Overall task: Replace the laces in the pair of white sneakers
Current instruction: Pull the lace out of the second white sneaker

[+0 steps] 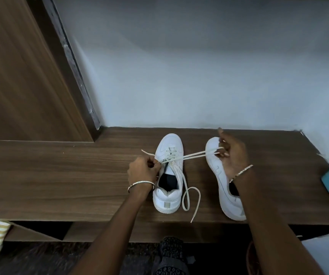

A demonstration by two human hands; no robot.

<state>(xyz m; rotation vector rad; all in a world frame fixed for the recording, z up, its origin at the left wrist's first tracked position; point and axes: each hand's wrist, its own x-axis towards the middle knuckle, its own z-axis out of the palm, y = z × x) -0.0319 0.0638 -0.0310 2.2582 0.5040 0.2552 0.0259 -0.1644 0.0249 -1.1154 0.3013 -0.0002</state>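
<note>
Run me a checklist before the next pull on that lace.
1. Left hand pinches the lace at the eyelets: ok.
2. Right hand holds the strands pulled taut to the right: ok.
3. Laced sneaker stands upright on the wooden shelf: ok.
4. Loose lace end kept on the shelf: not ok, its tip pokes past the front edge.
5. Second sneaker upright and clear of the work: not ok, it looks tipped on its side under the right hand.
6. Every eyelet threaded: cannot tell, the left hand hides some of them.
</note>
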